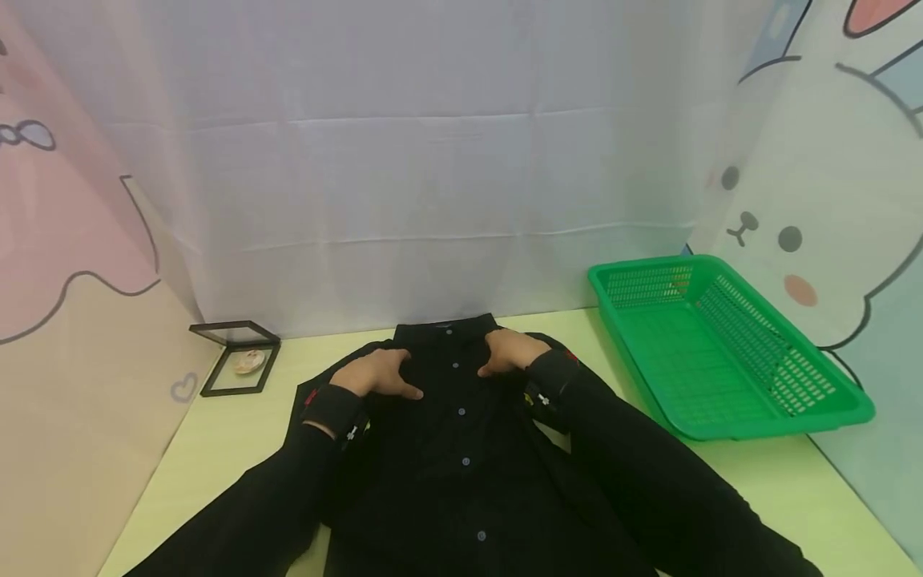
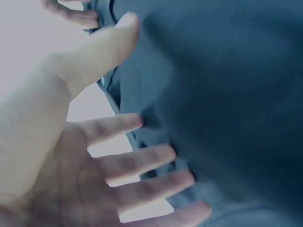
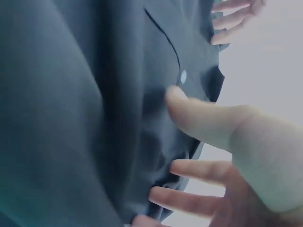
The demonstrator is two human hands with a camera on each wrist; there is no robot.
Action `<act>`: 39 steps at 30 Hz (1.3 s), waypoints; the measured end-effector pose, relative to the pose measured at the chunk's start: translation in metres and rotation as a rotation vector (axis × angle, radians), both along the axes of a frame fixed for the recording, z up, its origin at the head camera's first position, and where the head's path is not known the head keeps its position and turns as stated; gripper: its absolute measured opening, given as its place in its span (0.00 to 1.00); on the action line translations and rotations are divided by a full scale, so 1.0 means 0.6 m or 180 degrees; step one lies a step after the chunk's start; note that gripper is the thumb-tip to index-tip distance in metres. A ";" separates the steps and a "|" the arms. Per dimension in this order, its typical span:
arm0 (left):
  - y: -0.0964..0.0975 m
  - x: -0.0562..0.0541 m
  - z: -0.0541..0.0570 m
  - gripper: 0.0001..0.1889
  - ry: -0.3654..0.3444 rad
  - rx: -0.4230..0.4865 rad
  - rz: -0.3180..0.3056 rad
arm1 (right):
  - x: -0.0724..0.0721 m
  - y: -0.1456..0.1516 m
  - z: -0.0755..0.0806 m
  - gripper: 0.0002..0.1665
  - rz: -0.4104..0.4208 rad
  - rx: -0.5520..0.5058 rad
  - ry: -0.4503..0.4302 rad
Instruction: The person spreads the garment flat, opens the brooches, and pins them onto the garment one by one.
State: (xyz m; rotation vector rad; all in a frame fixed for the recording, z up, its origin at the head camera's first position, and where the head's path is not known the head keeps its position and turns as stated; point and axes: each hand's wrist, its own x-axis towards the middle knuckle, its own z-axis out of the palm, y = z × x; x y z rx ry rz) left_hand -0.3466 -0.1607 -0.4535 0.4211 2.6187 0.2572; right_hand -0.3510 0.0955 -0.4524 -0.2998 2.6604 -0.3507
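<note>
A black button-up shirt (image 1: 433, 437) lies front up on the table, its collar (image 1: 461, 327) toward the back wall. My left hand (image 1: 378, 373) rests on the left side of its chest, the thumb pointing toward the row of buttons. On the opposite side, just below the collar, my right hand (image 1: 510, 351) touches the cloth. In the left wrist view, the fingers (image 2: 137, 163) are spread and nearly straight, tips at the fabric. The right wrist view shows the thumb (image 3: 199, 116) near a button (image 3: 183, 77), with the other fingers extended against the shirt.
A green plastic basket (image 1: 721, 429) stands at the right of the pale yellow table (image 1: 176, 489). At the back left, a small black-framed box (image 1: 234, 391) with its lid raised holds a round light item (image 1: 249, 361). White cloth (image 1: 433, 176) hangs behind.
</note>
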 end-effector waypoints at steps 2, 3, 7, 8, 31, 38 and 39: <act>-0.005 -0.015 0.004 0.46 0.0062 0.0000 0.0030 | -0.015 0.002 0.000 0.33 0.0017 -0.0048 0.0085; -0.006 -0.021 0.006 0.45 0.0104 0.0002 0.0044 | -0.023 0.002 -0.001 0.30 0.0009 -0.0060 0.0155; -0.009 -0.043 0.010 0.41 0.0278 0.0018 0.0083 | -0.047 0.006 -0.004 0.14 -0.0086 -0.0160 0.0405; -0.008 -0.048 0.012 0.40 0.0322 0.0035 0.0085 | -0.052 0.008 -0.005 0.15 -0.0116 -0.0215 0.0477; 0.003 -0.107 -0.038 0.33 0.0573 0.0492 0.0466 | -0.081 0.005 -0.029 0.21 -0.0526 -0.0916 0.0718; -0.004 -0.111 -0.033 0.29 0.0636 0.1073 0.0514 | -0.083 0.012 -0.041 0.22 -0.0490 -0.0895 0.0899; -0.004 -0.111 -0.031 0.30 0.0639 0.1166 0.0568 | -0.083 0.014 -0.040 0.22 -0.0477 -0.0912 0.0953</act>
